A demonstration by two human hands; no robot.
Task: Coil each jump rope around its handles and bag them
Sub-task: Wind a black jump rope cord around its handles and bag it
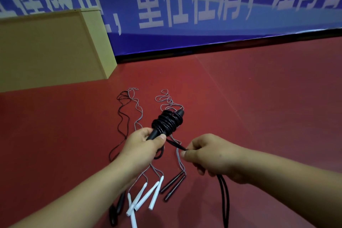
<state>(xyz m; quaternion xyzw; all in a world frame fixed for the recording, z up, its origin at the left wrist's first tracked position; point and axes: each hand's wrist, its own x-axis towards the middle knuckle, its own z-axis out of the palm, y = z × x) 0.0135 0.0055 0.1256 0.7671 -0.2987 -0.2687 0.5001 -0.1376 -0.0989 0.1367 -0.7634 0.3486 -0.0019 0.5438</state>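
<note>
While left hand (pixel 143 143) holds black handles (pixel 167 123), right hand (pixel 212 155) pinches rope (pixel 176 145).

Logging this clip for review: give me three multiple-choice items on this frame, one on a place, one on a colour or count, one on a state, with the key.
1. Where do the white handles lie?
A. On the red floor, near the person
B. On the tan box
C. In a bag

2. What colour is the rope wound round the held handles?
A. White
B. Black
C. Grey

3. What is the right hand doing?
A. Resting flat on the floor
B. Hanging idle
C. Pinching the black rope's loose end

Key:
1 A, they lie on the floor between the forearms.
2 B, the turns above the left hand are black.
3 C, thumb and fingers close on the strand leading from the coil.
</note>
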